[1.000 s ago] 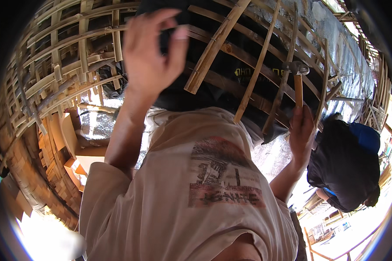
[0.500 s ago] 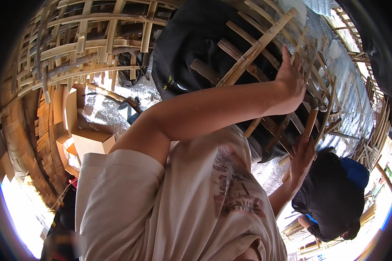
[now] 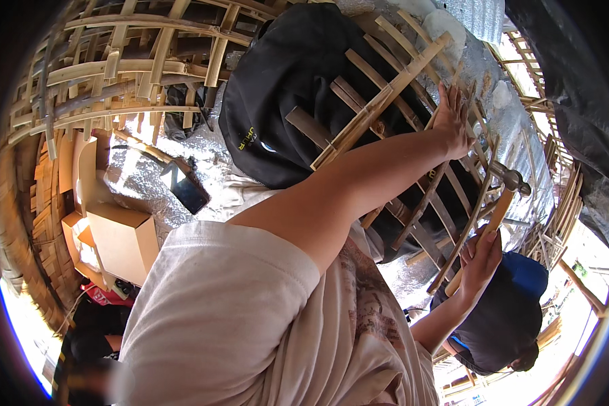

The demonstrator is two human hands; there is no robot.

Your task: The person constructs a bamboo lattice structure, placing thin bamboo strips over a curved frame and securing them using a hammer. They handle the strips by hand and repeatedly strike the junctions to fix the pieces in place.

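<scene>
A bamboo lattice (image 3: 407,76) of crossed split slats lies in front of me, tilted toward the right. My left hand (image 3: 455,123) rests against its slats with fingers stretched out, the left arm reaching across from the left. In my right hand (image 3: 482,260) is a hammer (image 3: 499,208) with a wooden handle, gripped below the middle. The hammer's metal head is up, just right of the lattice's right-hand slats and apart from my left hand. Part of the left palm is turned from view.
Behind the lattice is a person in a black top (image 3: 284,88). Another person in black and blue (image 3: 501,318) bends at lower right. A cardboard box (image 3: 122,237), a dark phone-like slab (image 3: 186,193) on silvery sheeting and woven bamboo (image 3: 115,74) are at left.
The hammer and my right hand have moved right and away from the slats. My left hand stays against the lattice. The view has shifted, bringing more of the box and dark slab in.
</scene>
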